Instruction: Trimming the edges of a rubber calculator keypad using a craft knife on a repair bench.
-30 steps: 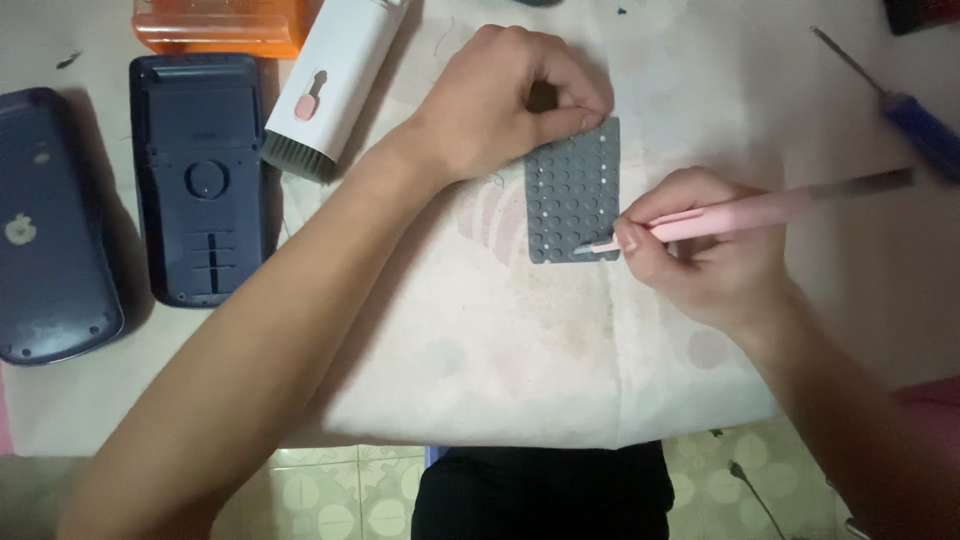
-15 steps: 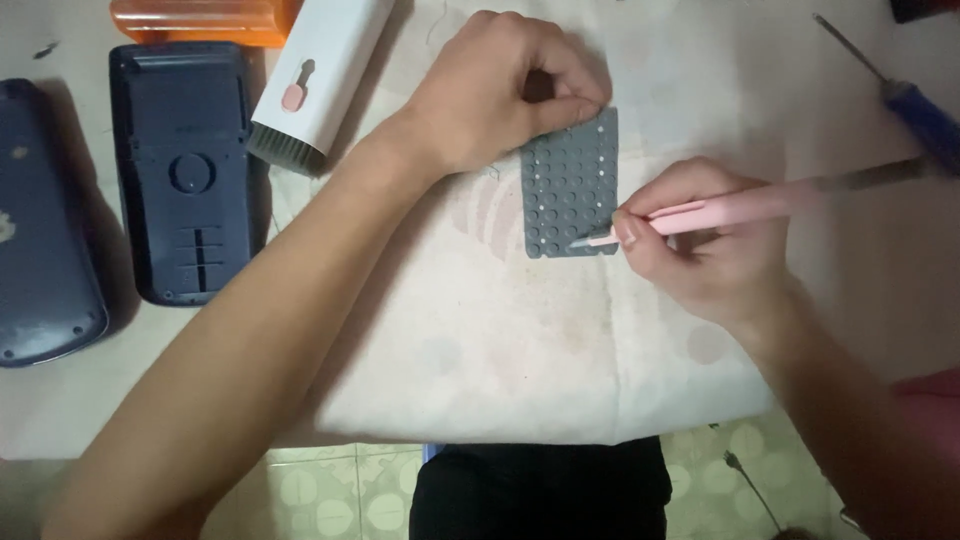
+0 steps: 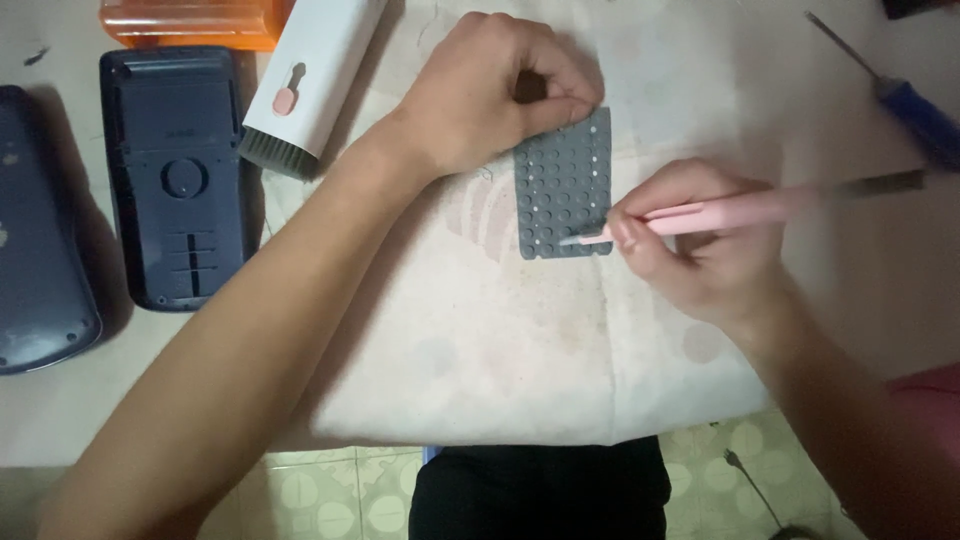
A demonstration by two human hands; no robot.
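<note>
Bare cloth (image 3: 480, 350) below keypad mat (image 3: 562, 185) open; white brush case (image 3: 315, 80), dark shells (image 3: 180, 175) crowd left.

- I note a grey keypad mat (image 3: 563, 187), dotted with round bumps
- pink pen tool (image 3: 745, 210)
- two navy casing halves (image 3: 178, 175)
- orange box (image 3: 190, 20)
- blue-handled screwdriver (image 3: 920, 115)

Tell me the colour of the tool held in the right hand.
The pen-like tool in the right hand is pale pink, with a grey tip on the grey keypad mat; head view.
</note>
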